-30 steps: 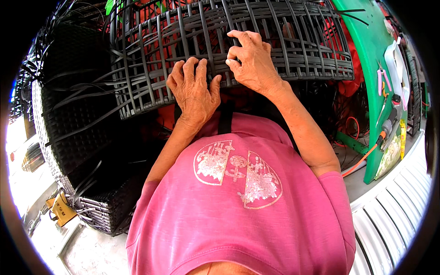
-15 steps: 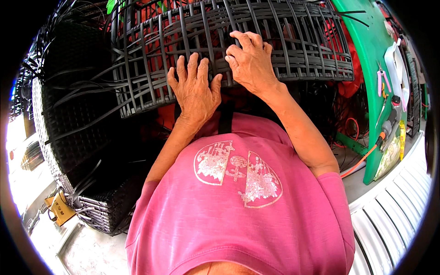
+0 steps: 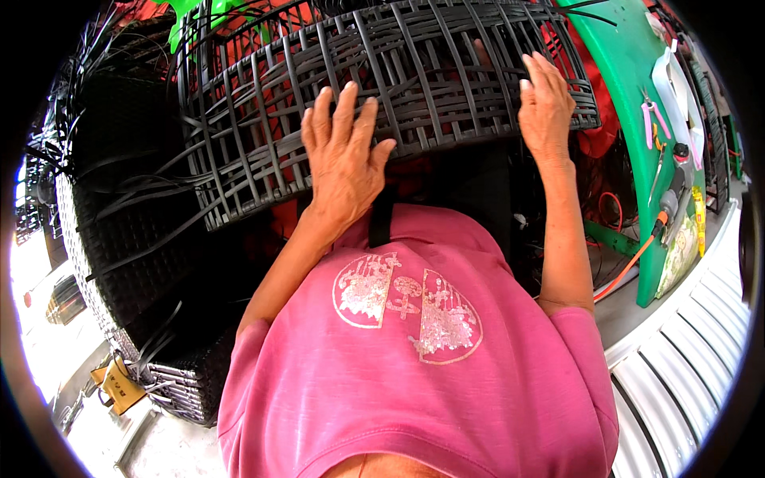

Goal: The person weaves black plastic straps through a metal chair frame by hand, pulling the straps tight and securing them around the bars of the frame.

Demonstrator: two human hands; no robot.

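A half-woven lattice of black flat plastic strips (image 3: 425,80) lies across in front of me, with open gaps between its upright bars. My left hand (image 3: 343,155) rests over its lower front part, palm down, the fingers stretched and spread. Near the lattice's right end, my right hand (image 3: 548,111) reaches up with its fingers extended close together and the thumb a little apart. I see no strip held in either hand. Loose strip ends (image 3: 151,179) stick out to the left of the lattice.
A large dark woven piece (image 3: 119,207) stands at the left, a yellow-brown box (image 3: 119,385) below it. On the green panel (image 3: 617,60) at right are pink-handled snips (image 3: 655,126) and a corded tool (image 3: 677,179). White slats (image 3: 685,350) lie at lower right.
My right hand has moved from the lattice's middle to its right end, and its bent fingers have straightened. The left hand stays spread on the strips. The lattice sits slightly farther left in view.
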